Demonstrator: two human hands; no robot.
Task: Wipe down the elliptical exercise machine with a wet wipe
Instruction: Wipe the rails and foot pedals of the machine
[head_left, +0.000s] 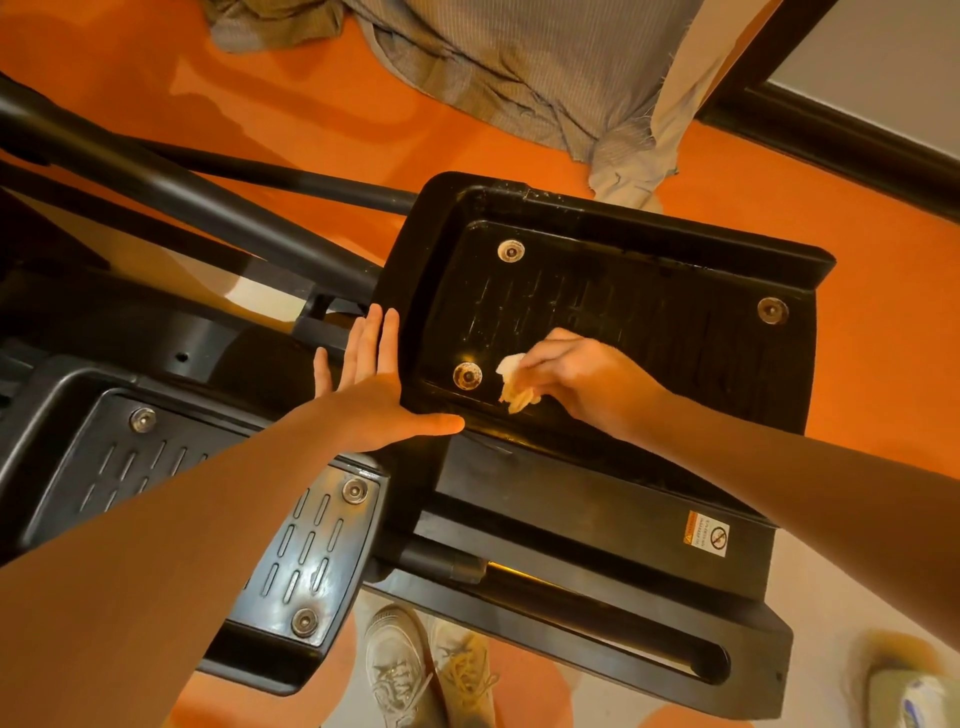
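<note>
Right hand (582, 376) grips crumpled white wet wipe (514, 384) on black plastic foot pedal (649, 322).
Left hand (374, 395), fingers straight, braces pedal's near-left rim.

Showing two foot pedals: one pedal (623, 322) lying under the fingers of both hands, a second pedal (208, 499) sitting below the left wrist. Seeing six round bolt heads total — three on the near-finger pedal, e.g. one bolt (467, 375) just left of the right fingertips, and three on the other. Also counting two hands, left hand (374, 395) and right hand (576, 379), one wipe (514, 384) pinched in the right fingers, two shoes (415, 670), one warning sticker (706, 540).
</note>
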